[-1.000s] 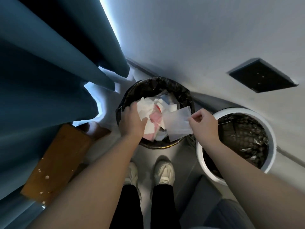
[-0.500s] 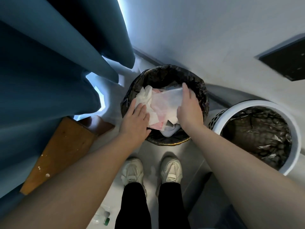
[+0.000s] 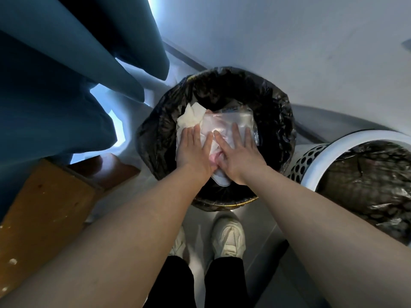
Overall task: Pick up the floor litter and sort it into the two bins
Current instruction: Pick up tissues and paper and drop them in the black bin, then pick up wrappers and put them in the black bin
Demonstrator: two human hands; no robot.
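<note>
A round bin with a black liner [image 3: 278,112] stands on the floor in front of me, heaped with litter. On top lie crumpled white tissue [image 3: 191,117] and a clear plastic bag [image 3: 235,120], with pink and white scraps under them. My left hand [image 3: 194,150] lies flat on the tissue side of the heap. My right hand [image 3: 239,155] presses flat on the plastic bag, fingers straight and spread. Both hands sit side by side over the bin's mouth. A white perforated bin [image 3: 347,147] with a dark liner stands to the right.
Dark blue curtains [image 3: 66,85] hang at the left. A brown wooden board [image 3: 44,214] lies on the floor below them. A pale wall [image 3: 289,41] runs behind both bins. My white shoes [image 3: 229,238] stand just before the black bin.
My right hand carried the clear plastic bag from beside the white bin onto the heap in the black bin. Both hands now lie flat on the litter and press it down.
</note>
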